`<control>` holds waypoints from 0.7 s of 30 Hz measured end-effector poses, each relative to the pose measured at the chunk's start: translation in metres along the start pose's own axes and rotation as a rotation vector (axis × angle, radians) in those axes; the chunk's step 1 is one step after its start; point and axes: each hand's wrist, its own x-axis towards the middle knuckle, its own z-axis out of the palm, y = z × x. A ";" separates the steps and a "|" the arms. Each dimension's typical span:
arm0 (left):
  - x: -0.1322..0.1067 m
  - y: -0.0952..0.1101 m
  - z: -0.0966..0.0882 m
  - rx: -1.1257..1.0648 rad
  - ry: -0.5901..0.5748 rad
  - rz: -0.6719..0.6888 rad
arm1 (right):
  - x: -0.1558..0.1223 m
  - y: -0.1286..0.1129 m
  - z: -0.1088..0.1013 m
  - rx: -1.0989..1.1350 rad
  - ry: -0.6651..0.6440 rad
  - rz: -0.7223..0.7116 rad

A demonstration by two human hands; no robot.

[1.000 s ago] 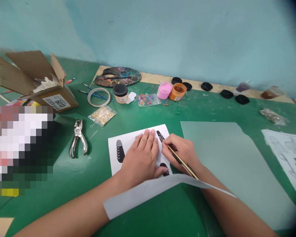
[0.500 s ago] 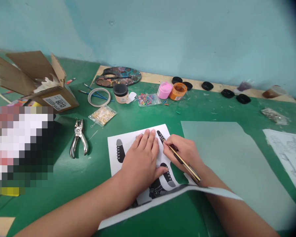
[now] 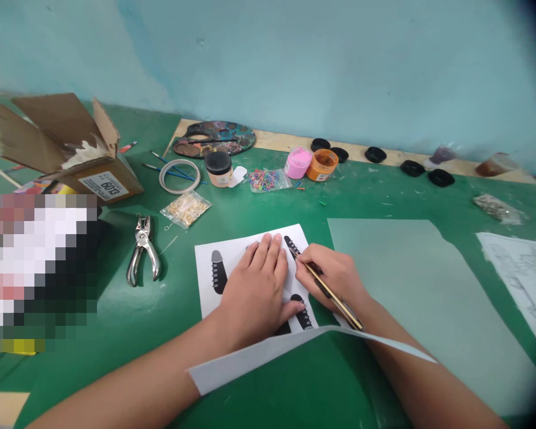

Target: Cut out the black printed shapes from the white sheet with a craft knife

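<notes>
Right hand [image 3: 335, 277] holds tool [image 3: 330, 295] on sheet [image 3: 232, 253]; jar [image 3: 295, 172] holds pink paint [image 3: 299, 156].

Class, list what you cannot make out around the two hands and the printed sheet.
Head view: middle of the printed sheet, covered by the flat left hand.
The thin tool in the right hand: tip too small to tell brush from pen.
Sheet's near print, hidden by its curled-up edge.
Pixelated block at left: blurred out.
Drawing at right: cut by the edge.
</notes>
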 end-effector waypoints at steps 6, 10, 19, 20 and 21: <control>-0.001 0.002 -0.006 0.002 -0.022 -0.037 | 0.000 0.001 0.000 -0.018 0.007 -0.035; -0.002 0.002 -0.005 -0.007 -0.011 -0.014 | 0.000 0.001 0.000 -0.004 0.013 -0.046; 0.002 -0.004 -0.002 0.038 -0.061 0.015 | -0.003 0.000 -0.001 -0.005 -0.029 0.019; 0.002 -0.004 -0.004 0.032 -0.065 0.015 | -0.003 0.001 -0.001 -0.005 -0.036 0.025; 0.001 -0.002 -0.006 0.026 -0.059 0.007 | -0.003 0.001 -0.001 -0.001 -0.042 0.030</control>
